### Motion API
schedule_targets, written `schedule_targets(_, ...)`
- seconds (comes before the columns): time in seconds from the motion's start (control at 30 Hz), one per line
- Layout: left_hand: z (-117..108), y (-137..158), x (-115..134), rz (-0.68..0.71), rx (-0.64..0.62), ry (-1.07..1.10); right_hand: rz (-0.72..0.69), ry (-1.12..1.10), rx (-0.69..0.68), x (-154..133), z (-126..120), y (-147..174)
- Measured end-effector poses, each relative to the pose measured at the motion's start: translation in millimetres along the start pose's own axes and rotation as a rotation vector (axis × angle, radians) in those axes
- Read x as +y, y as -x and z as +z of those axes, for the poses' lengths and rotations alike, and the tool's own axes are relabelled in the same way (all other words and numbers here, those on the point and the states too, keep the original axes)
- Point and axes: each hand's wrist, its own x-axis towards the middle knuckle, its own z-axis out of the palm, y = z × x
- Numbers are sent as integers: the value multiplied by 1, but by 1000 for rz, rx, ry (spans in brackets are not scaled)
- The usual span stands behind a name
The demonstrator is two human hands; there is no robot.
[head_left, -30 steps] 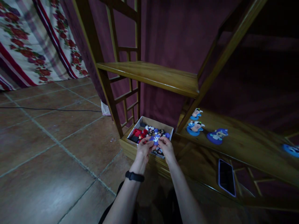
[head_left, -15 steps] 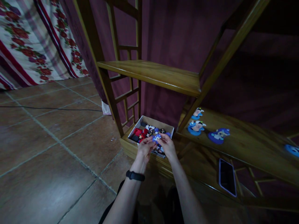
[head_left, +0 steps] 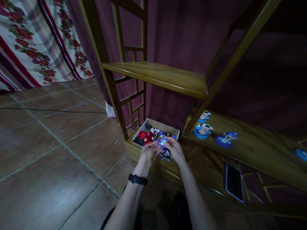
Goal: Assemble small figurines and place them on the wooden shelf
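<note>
A small purple-blue figurine (head_left: 163, 142) with white parts is held between my two hands, above the near side of a cardboard box (head_left: 161, 122). My right hand (head_left: 174, 148) pinches it from the right. My left hand (head_left: 150, 151) has its fingertips against the figurine's left and lower side, closed around it. In the box lie several small figurines, among them red ones (head_left: 144, 135) and dark and white ones. My hands hide part of the box's front. A black band (head_left: 137, 179) sits around my left wrist.
The box stands on a low wooden shelf. On the ledge to the right are two light-blue-based figurines (head_left: 201, 131), a purple figurine (head_left: 226, 139) and a blue piece (head_left: 301, 154). A phone (head_left: 234, 182) lies below. A wooden shelf board (head_left: 155, 76) juts out above the box.
The figurine has turned in my hands and shifted slightly right, showing more of its face side. My left fingers have loosened a little; the view has shifted slightly.
</note>
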Motion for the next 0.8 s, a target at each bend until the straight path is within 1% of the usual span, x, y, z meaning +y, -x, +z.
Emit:
schedule_targets(0.3,-6,-3,0,-52,-11,-28,27,75,-26,7,-5,0)
schedule_targets(0.47,-4,-4,0,-16,-13,-42,36,95,37,14,0,1)
schedule_targets(0.6,-1,-3,-1,0,8,-2,57,78,70,13,6,2)
schedule_targets(0.7,-1,-4,-1,-47,3,53,43,37,104,8,7,3)
schedule_targets(0.8,-2,-4,1,-114,-39,101,53,-11,120,3,7,4)
